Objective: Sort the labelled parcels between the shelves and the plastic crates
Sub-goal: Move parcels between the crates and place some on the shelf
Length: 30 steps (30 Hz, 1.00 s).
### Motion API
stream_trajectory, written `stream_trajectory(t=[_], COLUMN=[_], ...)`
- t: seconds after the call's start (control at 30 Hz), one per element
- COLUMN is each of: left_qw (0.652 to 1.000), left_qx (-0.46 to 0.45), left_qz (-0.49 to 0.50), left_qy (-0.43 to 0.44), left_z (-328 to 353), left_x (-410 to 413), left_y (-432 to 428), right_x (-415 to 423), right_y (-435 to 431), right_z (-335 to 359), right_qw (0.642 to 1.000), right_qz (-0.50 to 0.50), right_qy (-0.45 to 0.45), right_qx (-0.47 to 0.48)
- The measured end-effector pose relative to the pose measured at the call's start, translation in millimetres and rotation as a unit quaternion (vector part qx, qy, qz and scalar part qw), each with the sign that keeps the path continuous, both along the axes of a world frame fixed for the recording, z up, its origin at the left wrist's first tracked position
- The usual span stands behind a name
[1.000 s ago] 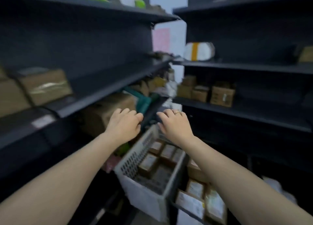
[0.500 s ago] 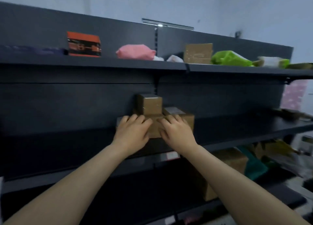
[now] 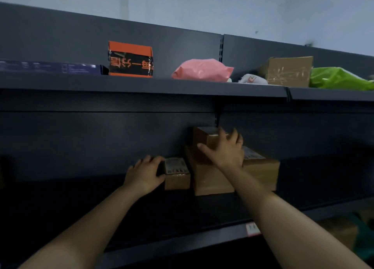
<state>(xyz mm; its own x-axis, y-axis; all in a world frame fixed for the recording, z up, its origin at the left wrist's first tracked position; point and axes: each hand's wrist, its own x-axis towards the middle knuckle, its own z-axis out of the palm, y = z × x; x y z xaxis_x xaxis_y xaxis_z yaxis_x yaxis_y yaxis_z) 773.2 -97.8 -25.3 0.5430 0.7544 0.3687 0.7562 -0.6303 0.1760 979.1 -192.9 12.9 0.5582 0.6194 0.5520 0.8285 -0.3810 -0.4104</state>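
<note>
**Both hands on boxes at the middle shelf**

The left hand (image 3: 144, 174) is gripping the small box (image 3: 177, 173), fingers curling round its left side. That box is standing on the middle shelf (image 3: 81, 210), label facing up, just beside the big box (image 3: 261, 171).

The right hand (image 3: 224, 151) is lying spread over the top box (image 3: 204, 138), fingers splayed and fairly straight, thumb stretching left across its front. It is resting on the box rather than closing round it. The top box is sitting on the left part of the big box, close against the shelf's back panel. A white label is showing on the big box's top, right of the hand.

A red-and-white tag (image 3: 252, 228) is sticking to the middle shelf's front edge.

On the upper shelf (image 3: 141, 88), from left to right, are lying a flat blue box (image 3: 50, 67), an orange box (image 3: 130, 59) wrapped in black tape, a pink bag (image 3: 202, 70), a white packet (image 3: 253, 79), a taped brown box (image 3: 288, 71) and a green bag (image 3: 340, 78).
</note>
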Motion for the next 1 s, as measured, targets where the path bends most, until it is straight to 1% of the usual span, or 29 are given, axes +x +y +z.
stream_trajectory(t=[0.1, 0.17, 0.27, 0.33, 0.43, 0.53, 0.6, 0.7, 0.83, 0.93, 1.0], left_qw=[0.999, 0.995, 0.989, 0.986, 0.986, 0.988, 0.987, 0.986, 0.988, 0.991, 0.991], left_qx=[-0.045, -0.086, -0.135, -0.156, -0.16, -0.153, -0.157, -0.162, -0.14, -0.108, -0.111], left_qz=[-0.022, -0.037, -0.053, -0.043, -0.032, -0.029, -0.027, 0.006, 0.063, 0.08, 0.078], left_qy=[0.012, 0.022, 0.036, 0.039, 0.028, 0.006, 0.015, 0.029, 0.021, 0.022, 0.005], left_z=[-5.7, -9.7, -19.0, -28.1, -40.6, -41.3, -38.6, -38.2, -40.3, -41.7, -41.5], left_x=[31.8, 54.4, 81.4, 90.1, 88.7, 75.3, 63.7, 48.1, 39.8, 38.6, 36.4], left_y=[30.0, 43.0, 52.1, 55.9, 63.9, 68.5, 71.0, 70.4, 54.7, 41.8, 33.4], right_x=[11.7, 15.7, 18.8, 19.5, 20.8, 20.4, 17.8, 9.7, 1.9, 0.1, -0.3], right_y=[23.3, 32.0, 37.8, 40.6, 44.0, 43.4, 40.0, 31.0, 17.2, 1.7, -11.3], right_z=[0.7, -6.2, -15.8, -18.6, -21.5, -23.2, -25.9, -30.7, -35.2, -38.7, -42.8], right_qw=[0.998, 0.998, 0.999, 0.998, 0.998, 0.994, 0.989, 0.984, 0.981, 0.98, 0.977], right_qz=[-0.001, -0.002, -0.023, -0.033, -0.044, -0.022, 0.005, 0.037, 0.058, 0.063, 0.07], right_qy=[0.06, 0.055, 0.044, 0.048, 0.039, 0.089, 0.103, 0.072, 0.042, 0.04, 0.05], right_qx=[-0.014, -0.024, 0.011, 0.022, 0.029, 0.066, 0.11, 0.16, 0.178, 0.185, 0.197])
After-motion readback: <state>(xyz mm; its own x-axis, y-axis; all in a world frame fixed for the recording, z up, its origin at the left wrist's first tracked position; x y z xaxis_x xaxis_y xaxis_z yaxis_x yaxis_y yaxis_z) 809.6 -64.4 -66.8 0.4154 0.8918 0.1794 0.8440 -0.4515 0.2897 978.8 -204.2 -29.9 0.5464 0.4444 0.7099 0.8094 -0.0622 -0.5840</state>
